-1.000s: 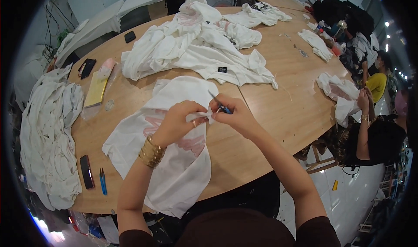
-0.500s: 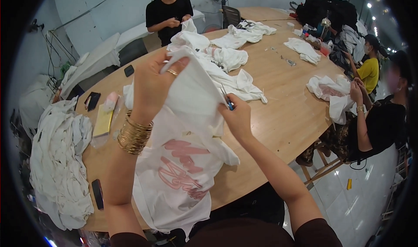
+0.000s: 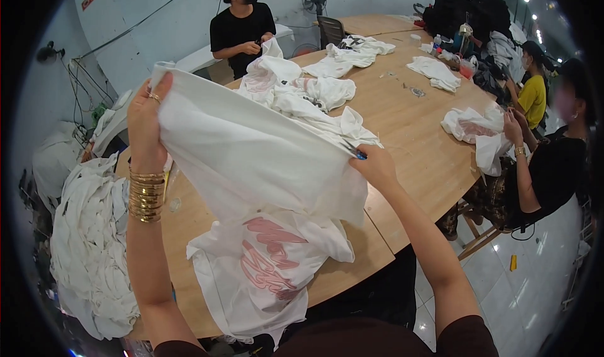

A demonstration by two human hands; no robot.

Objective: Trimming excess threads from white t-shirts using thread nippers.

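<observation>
A white T-shirt [image 3: 251, 168] with a pink print is held up in the air above the near edge of the wooden tabletop [image 3: 409, 137], stretched between the person's two hands. The left hand [image 3: 146, 127] is raised high at the shirt's upper left corner, fingers closed around the cloth; a ring shows on one finger and a stack of gold bangles [image 3: 146, 193] sits on the wrist below it. The right hand [image 3: 374, 165] grips the shirt's right edge, lower than the left, fingers curled shut on the fabric and on a small blue-handled tool [image 3: 353, 152] (what kind is too small to tell). The shirt's lower part, with the pink print facing up, hangs down and drapes over the tabletop's near edge.

Left of the shirt lies a heap of white garments [image 3: 88, 244]. Behind the shirt, further up the tabletop, more white shirts [image 3: 296, 93] lie in a loose pile. Beyond that pile stands a person in black [image 3: 242, 30]. Right of the shirt, at the tabletop's far side, a seated person in black [image 3: 547, 168] handles another white garment [image 3: 478, 133].
</observation>
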